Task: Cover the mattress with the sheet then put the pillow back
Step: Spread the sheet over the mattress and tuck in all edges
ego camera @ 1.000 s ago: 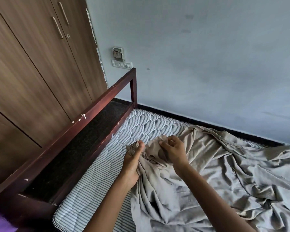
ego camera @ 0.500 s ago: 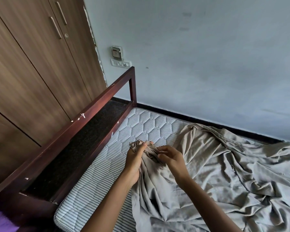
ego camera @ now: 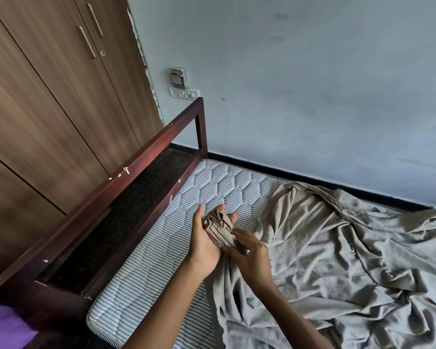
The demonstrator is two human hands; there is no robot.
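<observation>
A crumpled grey-beige sheet point(ego camera: 337, 260) lies over the right part of the striped quilted mattress point(ego camera: 227, 182). A bunched corner of the sheet sits in my left hand point(ego camera: 205, 244), palm up, thumb and fingers loosely cupped round it. My right hand point(ego camera: 249, 250) pinches the same bunch just below, where it runs back into the rest of the sheet. Both hands hover over the mattress near its left edge. The mattress is bare at the far left corner and along the left side. No pillow is in view.
A dark wooden bed frame point(ego camera: 126, 177) with a recessed ledge runs along the left. Behind it stands a brown wardrobe point(ego camera: 48, 84). A pale blue wall point(ego camera: 312, 84) with a switch plate point(ego camera: 183, 92) borders the far side. Purple cloth point(ego camera: 3, 328) shows at the bottom left.
The sheet corner has been gathered into a tight bunch. My left hand has turned palm up under it, and my right hand has slid down the bunch toward me.
</observation>
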